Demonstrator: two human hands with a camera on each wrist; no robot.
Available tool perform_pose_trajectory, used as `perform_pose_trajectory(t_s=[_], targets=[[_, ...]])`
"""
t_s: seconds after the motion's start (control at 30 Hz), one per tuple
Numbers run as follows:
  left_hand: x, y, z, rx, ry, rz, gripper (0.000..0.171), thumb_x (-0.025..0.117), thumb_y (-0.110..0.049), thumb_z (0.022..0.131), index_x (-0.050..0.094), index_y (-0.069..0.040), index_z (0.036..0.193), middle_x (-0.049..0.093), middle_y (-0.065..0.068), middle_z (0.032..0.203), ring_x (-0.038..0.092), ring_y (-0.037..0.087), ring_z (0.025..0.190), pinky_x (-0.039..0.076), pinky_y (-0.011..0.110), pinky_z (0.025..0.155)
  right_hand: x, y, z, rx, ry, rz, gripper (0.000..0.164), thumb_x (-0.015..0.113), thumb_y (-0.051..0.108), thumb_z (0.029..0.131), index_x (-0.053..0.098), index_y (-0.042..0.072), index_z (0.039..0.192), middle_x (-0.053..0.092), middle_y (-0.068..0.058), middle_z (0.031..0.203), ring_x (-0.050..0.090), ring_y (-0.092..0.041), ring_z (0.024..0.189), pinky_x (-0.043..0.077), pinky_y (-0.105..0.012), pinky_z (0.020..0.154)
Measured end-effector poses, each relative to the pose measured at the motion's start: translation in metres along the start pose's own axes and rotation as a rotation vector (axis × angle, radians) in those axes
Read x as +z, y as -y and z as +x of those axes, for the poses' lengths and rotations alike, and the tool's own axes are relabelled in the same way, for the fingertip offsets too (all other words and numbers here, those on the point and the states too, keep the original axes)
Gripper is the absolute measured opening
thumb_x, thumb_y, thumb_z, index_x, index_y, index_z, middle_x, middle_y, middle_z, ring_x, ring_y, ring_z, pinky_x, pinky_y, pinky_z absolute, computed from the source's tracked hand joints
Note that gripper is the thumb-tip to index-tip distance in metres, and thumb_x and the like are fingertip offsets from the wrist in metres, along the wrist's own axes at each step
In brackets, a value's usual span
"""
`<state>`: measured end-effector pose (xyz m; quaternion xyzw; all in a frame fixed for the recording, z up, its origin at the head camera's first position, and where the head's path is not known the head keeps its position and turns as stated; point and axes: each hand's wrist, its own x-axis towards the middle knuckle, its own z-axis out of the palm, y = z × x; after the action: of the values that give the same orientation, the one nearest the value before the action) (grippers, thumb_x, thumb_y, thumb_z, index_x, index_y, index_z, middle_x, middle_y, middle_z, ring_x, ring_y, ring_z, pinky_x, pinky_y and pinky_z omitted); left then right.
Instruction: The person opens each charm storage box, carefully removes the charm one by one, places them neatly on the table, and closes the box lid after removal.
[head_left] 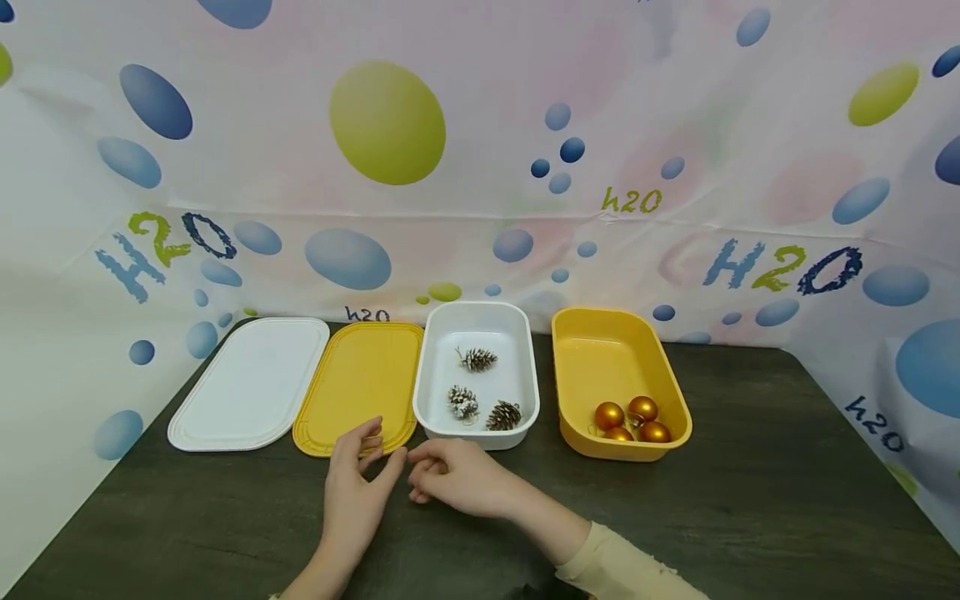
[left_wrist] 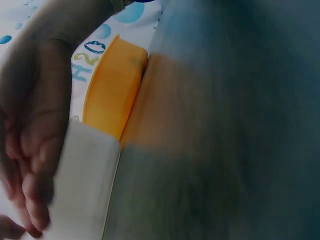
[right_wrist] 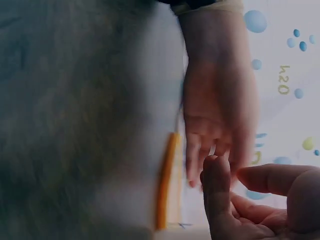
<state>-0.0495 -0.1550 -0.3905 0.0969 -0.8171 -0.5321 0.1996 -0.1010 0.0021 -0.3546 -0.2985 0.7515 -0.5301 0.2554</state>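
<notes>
My left hand [head_left: 356, 492] is raised over the front edge of the yellow lid [head_left: 367, 375], thumb and fingers apart. Close to its thumb tip is my right hand [head_left: 465, 479], fingers loosely bent, in front of the white container [head_left: 422, 400]. I see nothing held in either hand. Several brown pinecones [head_left: 462, 402] with white-tipped scales lie in the white container. In the right wrist view the thumb and fingers of my right hand [right_wrist: 250, 215] come near the left hand [right_wrist: 217, 105]. Whether the fingertips touch is unclear.
At the far left a white lid [head_left: 251, 383] lies flat beside the yellow one. To the right stands a yellow container [head_left: 600, 346] with several shiny orange-gold ball ornaments [head_left: 609, 415]. All rest on a dark wooden table [head_left: 750, 500] before a patterned backdrop [head_left: 480, 183].
</notes>
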Motion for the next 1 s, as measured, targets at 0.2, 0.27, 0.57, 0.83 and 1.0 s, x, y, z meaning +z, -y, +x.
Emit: perform_pose_trajectory(t_s=[0.2,0.27,0.57,0.83,1.0], targets=[[0.013,0.008,0.011,0.096,0.118,-0.15,0.049,0.069,-0.016,0.089,0.052,-0.009,0.135,0.046,0.009,0.13,0.047,0.022,0.119,0.042,0.035,0.1,-0.033,0.006,-0.001,-0.129,-0.14,-0.306,0.011,0.059,0.002,0.091,0.068,-0.001,0.095,0.064,0.001,0.07,0.06,-0.006,0.056,0.051,-0.022,0.053],[0.015,0.012,0.015,0.159,0.156,-0.182,0.05,0.069,-0.014,0.089,0.052,-0.012,0.136,0.045,0.008,0.133,0.047,0.022,0.122,0.041,0.034,0.101,-0.046,0.006,0.003,-0.174,-0.228,-0.432,0.008,0.062,0.003,0.089,0.069,0.001,0.093,0.064,0.002,0.073,0.059,-0.007,0.058,0.05,-0.021,0.054],[0.02,0.024,0.028,0.314,0.173,-0.187,0.046,0.068,-0.008,0.089,0.056,-0.006,0.133,0.047,0.01,0.135,0.046,0.023,0.125,0.04,0.032,0.1,-0.072,-0.006,0.023,-0.111,-0.255,-0.727,0.017,0.078,0.009,0.079,0.068,0.001,0.09,0.063,-0.006,0.08,0.058,-0.019,0.072,0.048,-0.027,0.063],[0.024,0.026,0.027,0.261,0.179,-0.257,0.045,0.068,-0.007,0.088,0.057,-0.004,0.131,0.051,0.011,0.129,0.05,0.026,0.12,0.044,0.029,0.096,-0.069,-0.013,0.034,-0.006,-0.236,-0.767,0.029,0.085,0.016,0.072,0.065,0.003,0.088,0.062,-0.007,0.082,0.056,-0.016,0.069,0.048,-0.028,0.063],[0.024,0.025,0.026,0.228,0.175,-0.263,0.045,0.068,-0.009,0.088,0.057,-0.005,0.132,0.053,0.01,0.129,0.051,0.024,0.12,0.044,0.026,0.095,-0.07,-0.016,0.036,0.023,-0.251,-0.767,0.027,0.084,0.011,0.073,0.06,0.004,0.084,0.06,-0.004,0.076,0.052,-0.015,0.066,0.045,-0.028,0.061]])
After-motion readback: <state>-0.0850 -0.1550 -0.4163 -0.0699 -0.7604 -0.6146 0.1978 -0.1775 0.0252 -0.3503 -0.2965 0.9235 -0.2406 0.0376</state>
